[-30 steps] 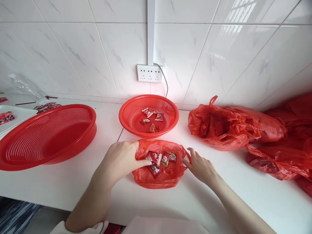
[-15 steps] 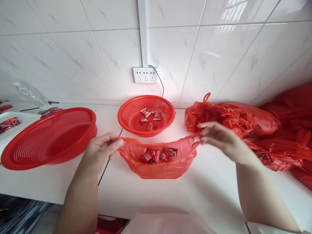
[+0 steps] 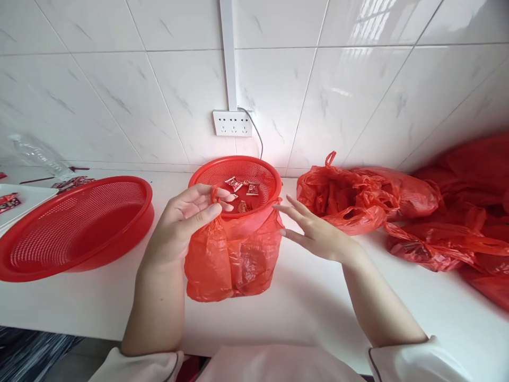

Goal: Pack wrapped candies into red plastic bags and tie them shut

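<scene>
A red plastic bag (image 3: 234,265) hangs in front of me over the white table. My left hand (image 3: 183,217) pinches its gathered handle between thumb and fingers. On the other side my right hand (image 3: 314,228) has its fingers spread, with the fingertips at the bag's right upper edge. The bag's mouth has drawn together, so the wrapped sweets inside are hidden; only a darker patch shows through the plastic. Right behind the bag stands a small red perforated basket (image 3: 202,172) holding several wrapped sweets (image 3: 252,189).
A larger red basket (image 3: 119,233) stands tilted at the left, beside a white tray (image 3: 40,199) and a clear plastic bottle (image 3: 42,156). Red plastic bags (image 3: 338,196) pile up along the right. A socket strip (image 3: 233,123) is on the tiled wall.
Both hands have come closer together, and the bag's wide mouth has closed up. My left hand has lifted the handle; my right hand has loosened its grip and spread its fingers.
</scene>
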Motion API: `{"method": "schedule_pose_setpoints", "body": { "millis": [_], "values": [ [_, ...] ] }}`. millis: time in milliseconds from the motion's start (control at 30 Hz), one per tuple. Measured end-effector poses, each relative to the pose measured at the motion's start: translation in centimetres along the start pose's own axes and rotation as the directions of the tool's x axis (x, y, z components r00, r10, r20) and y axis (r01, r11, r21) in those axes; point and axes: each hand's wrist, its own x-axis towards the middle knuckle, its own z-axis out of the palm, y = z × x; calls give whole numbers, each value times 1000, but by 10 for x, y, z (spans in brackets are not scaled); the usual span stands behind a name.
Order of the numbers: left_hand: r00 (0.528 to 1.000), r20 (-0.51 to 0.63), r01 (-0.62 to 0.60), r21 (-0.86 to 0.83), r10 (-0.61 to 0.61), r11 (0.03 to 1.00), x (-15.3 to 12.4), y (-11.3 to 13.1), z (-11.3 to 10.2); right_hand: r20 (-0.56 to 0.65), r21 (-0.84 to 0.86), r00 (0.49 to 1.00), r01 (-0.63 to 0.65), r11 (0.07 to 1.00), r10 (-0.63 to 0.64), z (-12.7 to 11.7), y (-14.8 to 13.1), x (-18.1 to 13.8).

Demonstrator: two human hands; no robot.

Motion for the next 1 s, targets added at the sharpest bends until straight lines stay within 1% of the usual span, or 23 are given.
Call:
{"method": "schedule_pose_setpoints", "body": {
  "millis": [67, 100, 200, 267, 300, 367, 433, 467, 500, 533, 567, 600, 633, 700, 733, 767, 800, 833, 867, 900, 933, 967, 1000],
  "values": [
    [1000, 3, 0, 5, 0, 1000, 1, 1, -4, 62, 96, 998, 17, 995, -23, 7, 10, 7],
    [1000, 1, -2, 9, 2, 1000, 1, 1, -5, 56, 158, 998, 23, 987, -33, 9, 14, 11],
    [1000, 3, 16, 10, -16, 1000, 2, 2, -8, -46, 258, 999, 16, 966, -4, 11, 18, 23],
    [999, 12, 44, -2, -44, 999, 2, 1, -9, -103, 311, 995, 41, 950, -9, 10, 14, 27],
    [998, 15, 57, -8, -57, 998, 2, 1, -9, -118, 367, 993, 72, 928, -31, 8, 11, 28],
    [997, 13, 74, -24, -74, 997, 1, 0, -8, -156, 521, 983, 169, 837, -102, 2, 1, 28],
    [997, -8, 81, -44, -82, 996, 1, 0, -7, -248, 615, 955, 283, 736, -161, -4, -11, 25],
    [996, -20, 87, -50, -88, 995, 0, 0, -5, -302, 610, 939, 324, 723, -166, -7, -16, 23],
    [995, -27, 97, -54, -98, 994, 0, 0, -4, -342, 567, 927, 335, 753, -155, -9, -21, 21],
    [994, -33, 106, -53, -108, 993, -1, 1, -2, -358, 487, 923, 312, 816, -139, -10, -24, 19],
    [992, -35, 118, -49, -120, 992, -1, 1, 0, -347, 378, 931, 252, 891, -117, -10, -25, 18],
    [991, -34, 130, -45, -132, 990, -2, 2, 1, -305, 252, 949, 163, 954, -82, -8, -24, 17],
    [990, -34, 139, -41, -140, 989, -2, 2, 2, -241, 125, 970, 62, 990, -30, -5, -21, 16],
    [988, -44, 149, -32, -150, 988, -3, 2, 2, -87, -59, 989, -122, 991, 117, -1, -11, 14],
    [987, -51, 153, -26, -154, 988, -3, 1, 0, -27, -93, 984, -180, 979, 178, 0, -6, 13],
    [986, -57, 157, -20, -158, 987, -2, 1, -2, 4, -87, 978, -207, 974, 208, -1, -2, 13],
    [985, -62, 161, -15, -162, 987, -2, 0, -5, -1, -34, 980, -198, 980, 198, -4, 0, 12],
    [984, -60, 168, -10, -169, 986, -1, 0, -8, -48, 56, 987, -149, 987, 152, -9, 0, 12],
    [983, -49, 175, -7, -175, 985, 0, 0, -11, -133, 163, 987, -68, 984, 91, -14, -2, 12],
    [983, -30, 181, -1, -181, 984, 1, 0, -13, -239, 258, 970, 27, 966, 37, -20, -7, 13],
    [983, -1, 184, 14, -184, 983, 2, 1, -14, -341, 323, 940, 114, 940, 4, -25, -14, 15],
    [982, 36, 183, 42, -184, 982, 4, 1, -13, -416, 355, 909, 182, 917, -20, -28, -22, 17],
    [979, 85, 177, 87, -184, 980, 5, 2, -10, -458, 357, 888, 229, 906, -44, -30, -31, 20]
  ]
}}
